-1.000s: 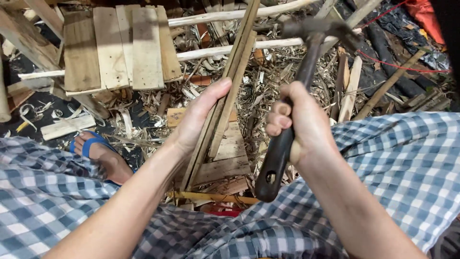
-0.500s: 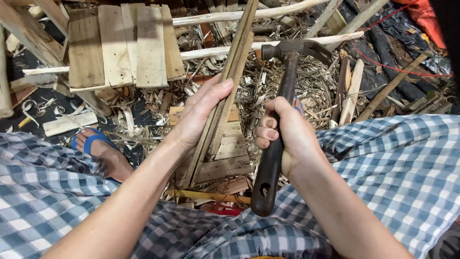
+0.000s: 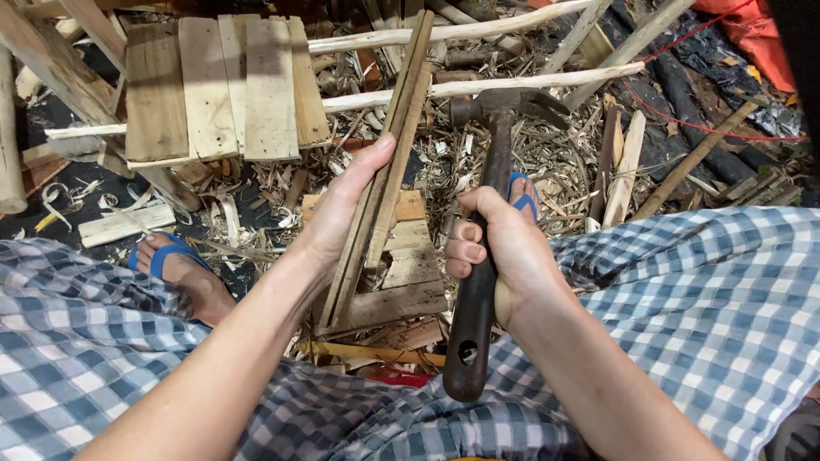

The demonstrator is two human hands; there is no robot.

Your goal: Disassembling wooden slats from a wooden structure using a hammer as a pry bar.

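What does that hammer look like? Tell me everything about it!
The hammer is dark and worn. It has a rusty-looking metal head with a flat face on one side and a claw on the other. Its long dark handle has a hole near the bottom end. The right hand grips the middle of the handle, holding it nearly upright, head up, above the wood scraps and beside the thin wooden strips.

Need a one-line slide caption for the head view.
Seated person's left hand steadies long wooden slats while the right hand grips a dark claw hammer above scattered wood scraps.

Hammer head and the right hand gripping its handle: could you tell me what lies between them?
Only the dark handle runs from the hammer head to the right hand, seen in the head view.
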